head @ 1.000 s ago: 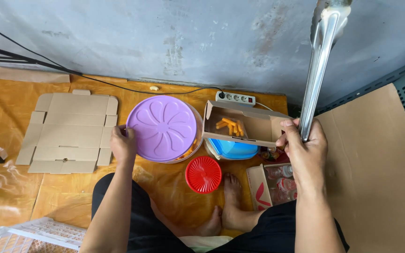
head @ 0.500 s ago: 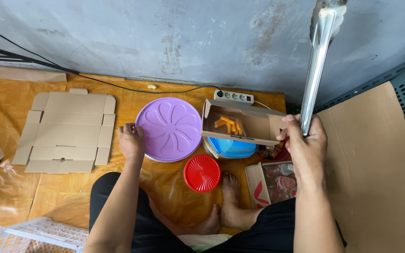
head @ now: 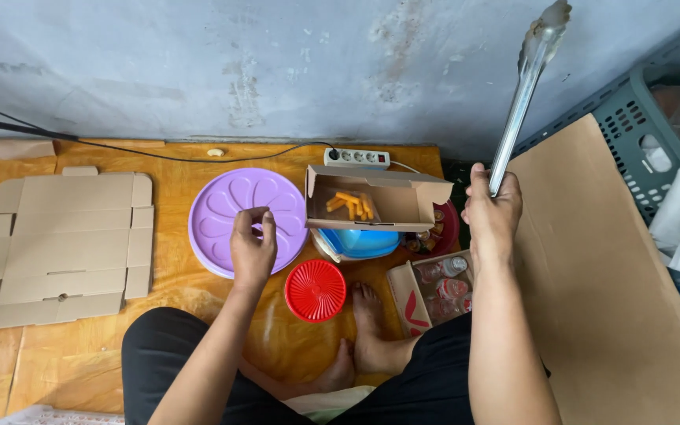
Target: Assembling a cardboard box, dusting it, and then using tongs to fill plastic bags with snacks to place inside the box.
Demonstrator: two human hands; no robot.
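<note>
- Since the earlier frame, the left hand (head: 252, 245) had left the round purple plastic lid's (head: 222, 212) rim and hovered over it, fingers loosely curled, empty.
- Right hand (head: 492, 211) gripped long metal tongs (head: 522, 98) upright near their hinge end.
- Those tongs looked stiff, light and smooth; best held mid-handle.
- Open cardboard box (head: 391, 201) held orange snack sticks (head: 352, 205).

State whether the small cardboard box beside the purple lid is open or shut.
Open: the cardboard box has its flap raised, with orange sticks visible inside.

Left hand (head: 252, 245) has let go of purple lid (head: 218, 214).
</note>
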